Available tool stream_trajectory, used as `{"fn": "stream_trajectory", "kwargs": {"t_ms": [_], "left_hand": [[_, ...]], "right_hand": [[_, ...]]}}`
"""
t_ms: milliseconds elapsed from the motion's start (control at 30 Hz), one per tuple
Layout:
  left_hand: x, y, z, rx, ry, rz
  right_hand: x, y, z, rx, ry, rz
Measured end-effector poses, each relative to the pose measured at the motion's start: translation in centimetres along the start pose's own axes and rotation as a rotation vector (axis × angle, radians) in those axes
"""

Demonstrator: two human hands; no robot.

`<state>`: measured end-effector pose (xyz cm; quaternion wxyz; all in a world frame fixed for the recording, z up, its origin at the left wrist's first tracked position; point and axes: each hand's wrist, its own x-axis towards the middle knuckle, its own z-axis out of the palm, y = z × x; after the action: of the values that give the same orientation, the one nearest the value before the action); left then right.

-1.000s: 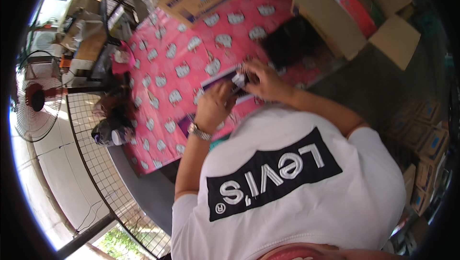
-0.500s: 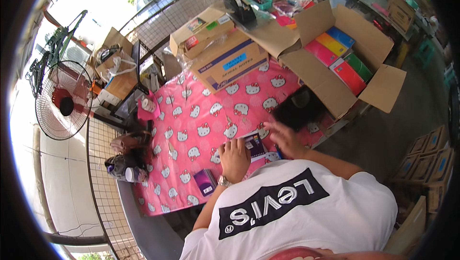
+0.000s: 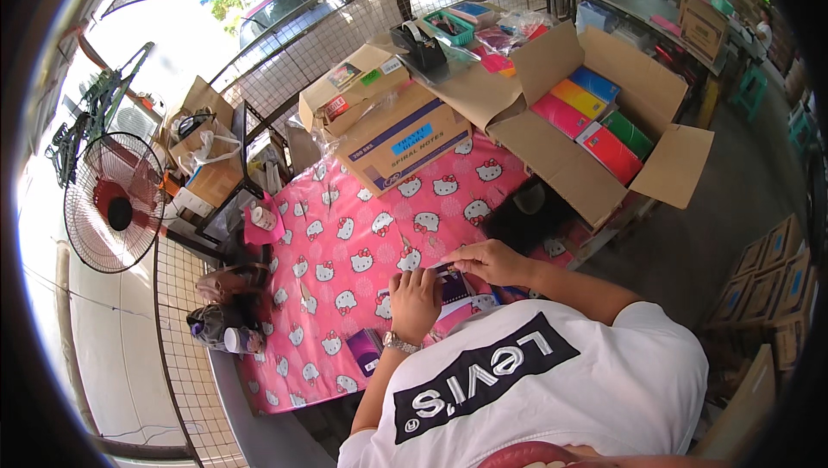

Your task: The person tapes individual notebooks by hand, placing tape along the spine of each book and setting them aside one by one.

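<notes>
A dark purple spiral notebook [image 3: 452,288] lies on the pink tablecloth just in front of my body, partly covered by my hands. My left hand [image 3: 414,302], a watch at its wrist, has its fingers bent together over the notebook's left side. At its top edge my right hand [image 3: 492,263] is closed, thumb and fingers pinched on the far corner; the exact grip is partly hidden. To the left of my left wrist rests a small stack of purple notebooks [image 3: 366,351]. Something blue, partly hidden, shows beneath my right forearm.
A closed carton [image 3: 401,150] stands at the back, with an open box [image 3: 354,80] on top. Colourful notebooks fill an open carton [image 3: 552,153] at the right, near a black item [image 3: 526,218]. A fan [image 3: 116,201] and bags [image 3: 226,326] sit left; stacked boxes [image 3: 759,287] are right.
My right hand has moved left and closed from a spread, raised pose onto the notebook's far edge. My left hand stays on its left side. The whole view has shifted slightly.
</notes>
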<state>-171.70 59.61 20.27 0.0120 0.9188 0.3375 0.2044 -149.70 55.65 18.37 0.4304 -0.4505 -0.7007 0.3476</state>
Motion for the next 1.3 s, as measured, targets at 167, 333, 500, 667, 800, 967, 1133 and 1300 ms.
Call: {"fn": "stream_trajectory", "kwargs": {"t_ms": [167,333,500,667,800,967,1133,1300], "left_hand": [[0.0,0.6,-0.4,-0.021,0.051,0.023],[-0.2,0.8,-0.4,-0.045,0.032,0.020],[-0.5,1.3,-0.2,0.002,0.064,0.010],[-0.9,1.2,-0.1,-0.016,0.067,-0.012],[-0.8,1.0,0.4,-0.009,0.101,-0.027],[-0.6,1.4,0.4,0.004,0.094,-0.079],[-0.1,1.5,0.6,0.021,0.091,-0.066],[-0.5,1.3,0.7,-0.004,0.079,-0.064]], "right_hand": [[0.6,-0.6,-0.2,-0.178,0.027,-0.184],[0.7,-0.4,0.1,-0.194,0.005,-0.230],[0.7,-0.2,-0.2,-0.048,-0.069,-0.160],[1.2,-0.2,-0.4,0.012,-0.114,-0.183],[1.4,0.2,0.4,-0.004,-0.052,-0.139],[1.2,-0.6,0.3,-0.178,-0.045,-0.249],[1.1,-0.1,0.4,-0.340,0.044,-0.394],[0.7,0.2,0.8,-0.155,0.008,-0.263]]}}
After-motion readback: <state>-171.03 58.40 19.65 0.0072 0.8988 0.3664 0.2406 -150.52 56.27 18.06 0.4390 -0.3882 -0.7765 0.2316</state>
